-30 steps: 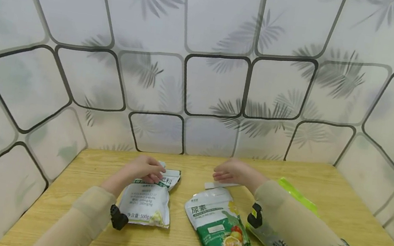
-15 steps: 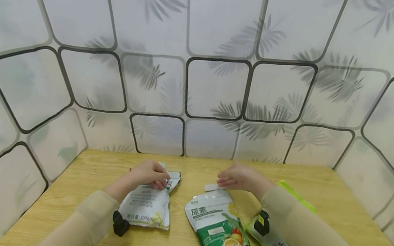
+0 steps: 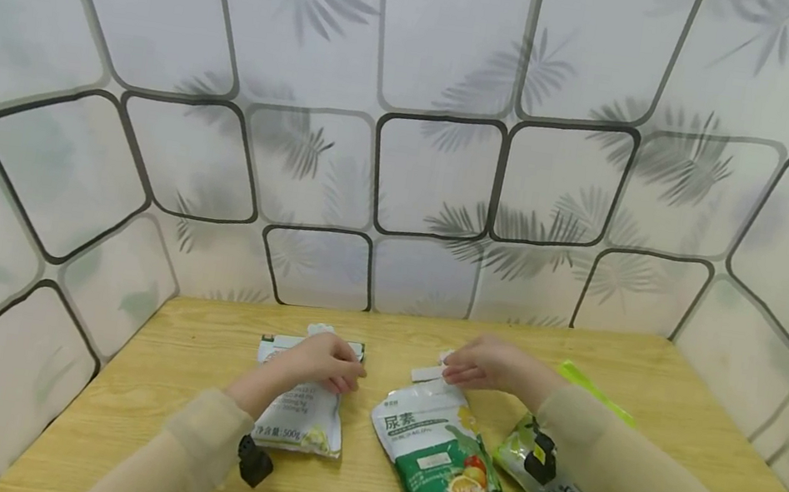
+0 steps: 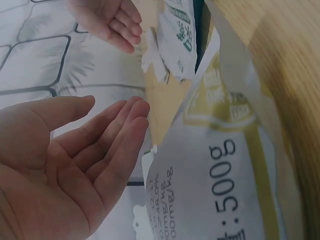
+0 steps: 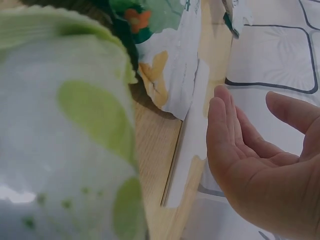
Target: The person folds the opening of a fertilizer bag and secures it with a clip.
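Note:
My left hand (image 3: pixel 327 361) hovers over the upper part of a white fertilizer bag (image 3: pixel 293 425) marked 500g. In the left wrist view that hand (image 4: pixel 85 155) has relaxed, slightly bent fingers and an empty palm. My right hand (image 3: pixel 494 367) is above a white flat piece (image 3: pixel 428 374) behind the green-and-white urea bag (image 3: pixel 436 458). Seen from the right wrist, the hand (image 5: pixel 265 160) is loosely bent and holds nothing, beside the white flat piece (image 5: pixel 187 145) lying on the table. A light bag with lime edges (image 3: pixel 553 491) lies partly hidden under my right forearm.
A small white tab-shaped piece (image 3: pixel 320 329) shows behind the white bag. The wooden table (image 3: pixel 382 333) ends at a patterned fabric wall (image 3: pixel 436 168), which also runs along both sides.
My left hand has shifted right across the white bag, uncovering its top left corner. My right hand has drifted slightly right and lower. The bags stay where they were.

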`<state>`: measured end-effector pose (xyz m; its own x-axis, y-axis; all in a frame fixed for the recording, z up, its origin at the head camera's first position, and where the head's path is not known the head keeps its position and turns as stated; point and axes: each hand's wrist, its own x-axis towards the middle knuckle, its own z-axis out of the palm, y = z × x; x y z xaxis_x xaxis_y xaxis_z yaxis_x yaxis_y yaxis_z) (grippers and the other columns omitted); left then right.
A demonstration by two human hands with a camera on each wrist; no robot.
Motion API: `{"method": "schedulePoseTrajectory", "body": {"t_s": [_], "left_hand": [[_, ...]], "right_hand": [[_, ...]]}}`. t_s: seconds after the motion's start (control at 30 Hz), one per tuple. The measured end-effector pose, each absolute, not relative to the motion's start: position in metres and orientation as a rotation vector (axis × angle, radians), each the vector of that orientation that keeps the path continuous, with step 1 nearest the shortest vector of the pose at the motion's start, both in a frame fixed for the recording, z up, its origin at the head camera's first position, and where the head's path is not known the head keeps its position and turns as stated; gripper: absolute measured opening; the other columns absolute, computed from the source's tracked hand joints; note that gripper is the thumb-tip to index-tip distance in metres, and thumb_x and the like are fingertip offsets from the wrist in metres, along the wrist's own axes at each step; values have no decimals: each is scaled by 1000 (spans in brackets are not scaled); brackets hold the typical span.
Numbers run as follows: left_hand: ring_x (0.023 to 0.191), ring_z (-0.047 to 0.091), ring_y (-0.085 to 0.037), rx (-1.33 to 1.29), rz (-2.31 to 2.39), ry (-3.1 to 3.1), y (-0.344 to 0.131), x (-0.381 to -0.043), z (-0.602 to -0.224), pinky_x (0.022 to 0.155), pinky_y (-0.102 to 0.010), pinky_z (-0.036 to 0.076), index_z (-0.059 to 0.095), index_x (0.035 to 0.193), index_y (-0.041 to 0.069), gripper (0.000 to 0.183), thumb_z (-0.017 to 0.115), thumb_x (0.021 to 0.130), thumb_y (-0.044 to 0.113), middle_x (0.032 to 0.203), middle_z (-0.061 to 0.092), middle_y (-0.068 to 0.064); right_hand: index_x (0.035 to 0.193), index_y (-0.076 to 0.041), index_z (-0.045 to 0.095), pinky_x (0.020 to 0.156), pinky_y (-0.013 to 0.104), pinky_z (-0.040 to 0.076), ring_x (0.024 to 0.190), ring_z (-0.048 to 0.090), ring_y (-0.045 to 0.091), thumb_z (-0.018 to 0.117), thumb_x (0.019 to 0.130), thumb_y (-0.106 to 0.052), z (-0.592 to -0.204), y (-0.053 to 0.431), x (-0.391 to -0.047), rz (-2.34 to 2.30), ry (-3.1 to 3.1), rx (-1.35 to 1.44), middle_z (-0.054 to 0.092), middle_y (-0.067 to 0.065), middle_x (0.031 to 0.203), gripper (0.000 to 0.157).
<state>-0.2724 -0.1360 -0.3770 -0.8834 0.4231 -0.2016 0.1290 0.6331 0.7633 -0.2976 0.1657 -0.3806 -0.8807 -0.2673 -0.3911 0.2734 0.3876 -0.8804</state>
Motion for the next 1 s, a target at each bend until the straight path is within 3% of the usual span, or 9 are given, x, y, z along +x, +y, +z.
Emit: {"method": "schedulePoseTrajectory", "body": {"t_s": [0.5, 1.0], "left_hand": [[87, 80, -26, 461, 1092, 2420, -125, -262, -385, 79, -36, 68, 78, 116, -6, 27, 59, 109, 12, 100, 81, -16], [83, 79, -25, 451, 1034, 2431, -114, -259, -393, 74, -34, 68, 78, 111, -6, 23, 65, 106, 12, 93, 81, -17]], "right_hand": [[136, 19, 58, 98, 37, 65, 95, 76, 17, 61, 106, -7, -386, 184, -287, -1460, 2183, -49, 72, 30, 126, 39], [133, 21, 59, 91, 34, 66, 89, 76, 16, 63, 105, -6, -396, 201, -280, -1475, 2168, -35, 77, 25, 114, 39]]}}
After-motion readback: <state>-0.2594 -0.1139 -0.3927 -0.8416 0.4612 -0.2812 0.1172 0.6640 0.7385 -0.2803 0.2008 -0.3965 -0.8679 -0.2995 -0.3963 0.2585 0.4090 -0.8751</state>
